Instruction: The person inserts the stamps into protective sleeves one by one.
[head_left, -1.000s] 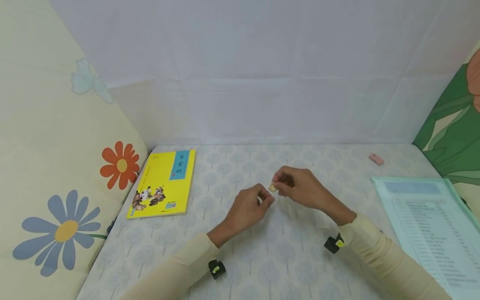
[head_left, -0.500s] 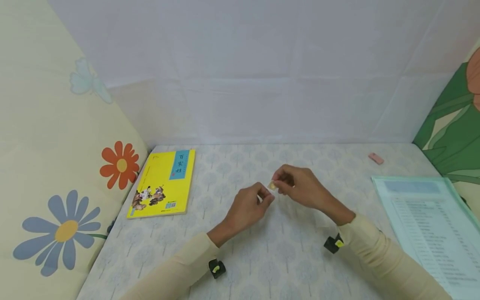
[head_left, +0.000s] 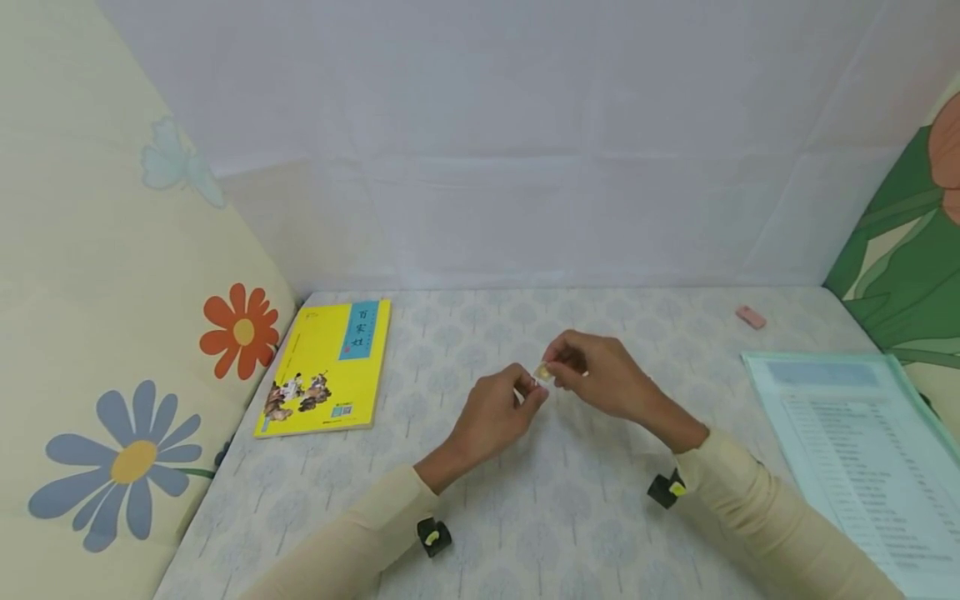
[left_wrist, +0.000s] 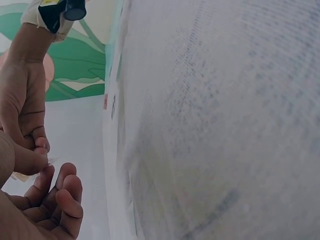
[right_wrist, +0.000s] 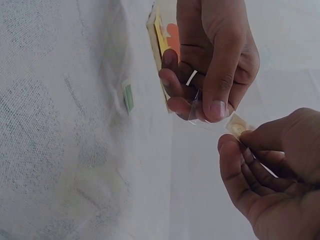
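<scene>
Thumb and fingers of my left hand [head_left: 498, 412] pinch a clear plastic sleeve [right_wrist: 200, 119], which is thin and nearly invisible in the head view. Facing it, my right hand [head_left: 600, 375] pinches a small cream stamp [right_wrist: 239, 125] with a toothed edge. The stamp's near corner lies right at the sleeve and the left thumb tip in the right wrist view. Both hands are raised over the middle of the table, fingertips almost meeting. In the left wrist view, the left fingers [left_wrist: 65, 200] cover most of the stamp and sleeve.
A yellow book [head_left: 322, 367] lies on the left of the patterned tablecloth [head_left: 465, 533]. To the right are a pale green folder with a printed sheet [head_left: 855, 450] and a small pink block [head_left: 751, 317]. A small green and white rectangle [right_wrist: 128, 96] shows in the right wrist view.
Both hands stay almost in place. The left fingertips have shifted slightly up, and the gap between them and the stamp has narrowed a little.
</scene>
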